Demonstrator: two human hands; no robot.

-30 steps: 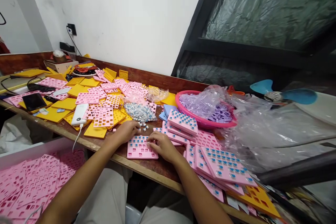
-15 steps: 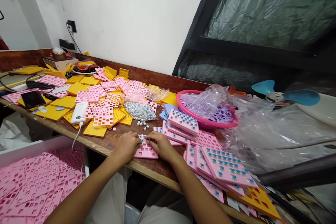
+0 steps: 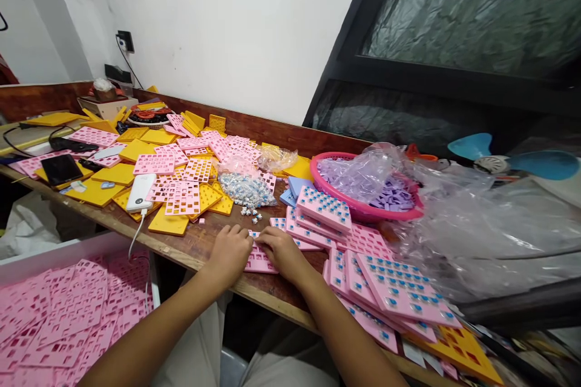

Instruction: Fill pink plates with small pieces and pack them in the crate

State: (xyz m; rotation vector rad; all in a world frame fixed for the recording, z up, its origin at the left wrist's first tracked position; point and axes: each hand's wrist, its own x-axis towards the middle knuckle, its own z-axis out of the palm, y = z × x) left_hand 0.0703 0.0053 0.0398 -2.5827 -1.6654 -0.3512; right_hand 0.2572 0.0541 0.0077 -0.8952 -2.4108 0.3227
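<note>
A pink keyboard plate (image 3: 261, 262) with square cutouts lies flat at the table's front edge, partly covered by my hands. My left hand (image 3: 232, 254) is closed at its left side, fingers curled over the far part. From the right, my right hand (image 3: 282, 251) reaches over the plate with its fingertips pinched near the upper cutouts; whatever lies between them is hidden. Just beyond, loose blue-and-white key switches (image 3: 251, 213) lie on the wood beside a bagged heap of key switches (image 3: 245, 189). Plates filled with blue switches (image 3: 324, 207) are stacked to the right.
More filled plates (image 3: 399, 284) overlap along the right edge. Behind them stand a pink basket (image 3: 363, 213) of purple pieces and plastic bags (image 3: 467, 217). Pink and yellow plates, including a yellow plate (image 3: 169, 221), and a white power bank (image 3: 141, 192) cover the left. A white box (image 3: 154, 290) holds pink plates.
The view has shifted slightly, moving the scene rightward. My hands have drawn closer together over the plate, and the right fingertips now sit nearer the left hand.
</note>
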